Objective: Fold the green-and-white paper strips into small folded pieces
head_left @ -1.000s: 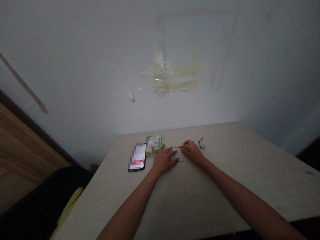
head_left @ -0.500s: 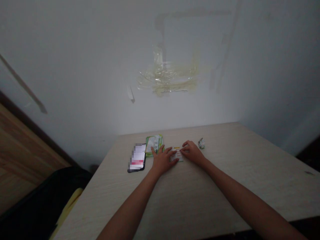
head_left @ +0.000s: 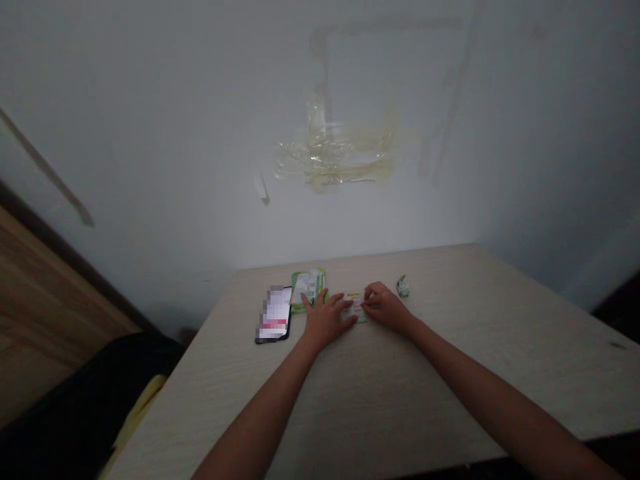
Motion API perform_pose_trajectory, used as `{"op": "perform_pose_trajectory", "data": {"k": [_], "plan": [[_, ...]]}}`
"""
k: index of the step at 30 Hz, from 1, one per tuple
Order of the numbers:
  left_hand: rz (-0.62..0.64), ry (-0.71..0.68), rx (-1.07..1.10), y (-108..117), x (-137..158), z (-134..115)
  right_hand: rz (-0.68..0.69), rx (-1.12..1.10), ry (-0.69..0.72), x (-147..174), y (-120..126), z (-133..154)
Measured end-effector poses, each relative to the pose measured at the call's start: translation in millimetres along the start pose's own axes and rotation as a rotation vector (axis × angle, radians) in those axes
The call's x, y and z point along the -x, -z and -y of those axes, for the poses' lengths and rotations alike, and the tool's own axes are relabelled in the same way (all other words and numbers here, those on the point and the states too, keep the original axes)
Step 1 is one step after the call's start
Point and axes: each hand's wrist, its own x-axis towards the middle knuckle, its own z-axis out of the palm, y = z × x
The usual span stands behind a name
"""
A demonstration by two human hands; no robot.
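A small flat printed packet or card point(head_left: 355, 311), pale with a yellow strip at its top, lies on the table between my hands. My left hand point(head_left: 326, 321) is spread flat, its thumb and fingertips on the left part of that piece. At its right edge is my right hand point(head_left: 386, 308), fingers curled and thumb pressed to them; whether they pinch the edge or something tiny is too small to make out. Behind my left hand, partly covered by its fingers, lies a green and white printed packet point(head_left: 314, 280).
A phone point(head_left: 277, 317) with a lit screen lies left of my left hand, touching the green packet. Beyond my right hand sits a crumpled wrapper point(head_left: 403, 287). The pale table point(head_left: 380, 413) meets a wall point(head_left: 200, 167) with peeling tape point(head_left: 340, 157). Dark and yellow cloth point(head_left: 137, 413) hangs at lower left.
My right hand has shifted very slightly at the right edge of the small printed piece, showing more of its yellow strip. My left hand stays in place.
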Motion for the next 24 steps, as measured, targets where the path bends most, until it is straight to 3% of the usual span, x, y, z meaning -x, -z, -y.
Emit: {"op": "perform_pose_trajectory", "data": {"k": [12, 24], "plan": [[-0.021, 0.007, 0.024, -1.8, 0.2, 0.4, 0.047, -0.100, 0.087, 8.4, 10.8, 10.6], [-0.009, 0.019, 0.022, -0.3, 0.7, -1.5, 0.105, -0.215, 0.073, 11.9, 13.3, 17.7]]}}
